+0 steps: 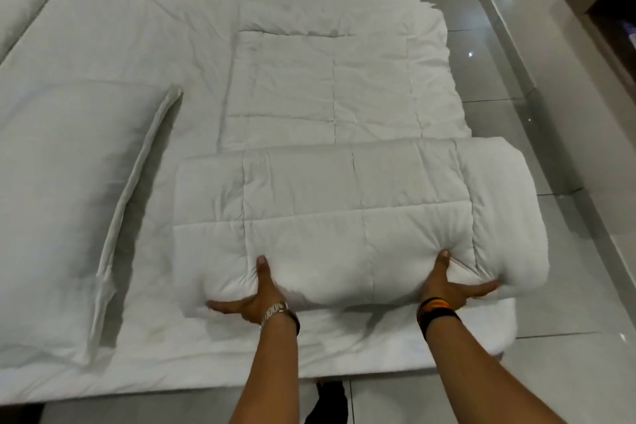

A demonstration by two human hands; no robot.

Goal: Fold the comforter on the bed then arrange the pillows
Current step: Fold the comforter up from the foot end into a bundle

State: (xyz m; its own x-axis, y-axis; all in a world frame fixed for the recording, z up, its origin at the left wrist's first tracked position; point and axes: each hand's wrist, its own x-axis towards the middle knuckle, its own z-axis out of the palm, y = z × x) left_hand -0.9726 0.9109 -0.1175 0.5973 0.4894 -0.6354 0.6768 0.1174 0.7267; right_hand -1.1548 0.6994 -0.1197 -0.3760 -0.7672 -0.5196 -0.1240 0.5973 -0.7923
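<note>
The white quilted comforter [344, 196] lies on the right half of the bed, its near end rolled into a thick bundle and its far part flat towards the bed's far edge. My left hand [254, 299] grips the bundle's near edge at the left, thumb pressed on top and fingers under it. My right hand [451, 286] grips the same edge further right in the same way. A large white pillow [65, 213] lies flat on the bed's left side. A second white pillow [20, 0] shows at the far left corner, partly cut off.
The bed [144, 45] has a white sheet and ends at a near edge just in front of me. Glossy grey floor tiles [537, 372] run along the right. A wall unit with a dark niche [609, 7] stands at the far right.
</note>
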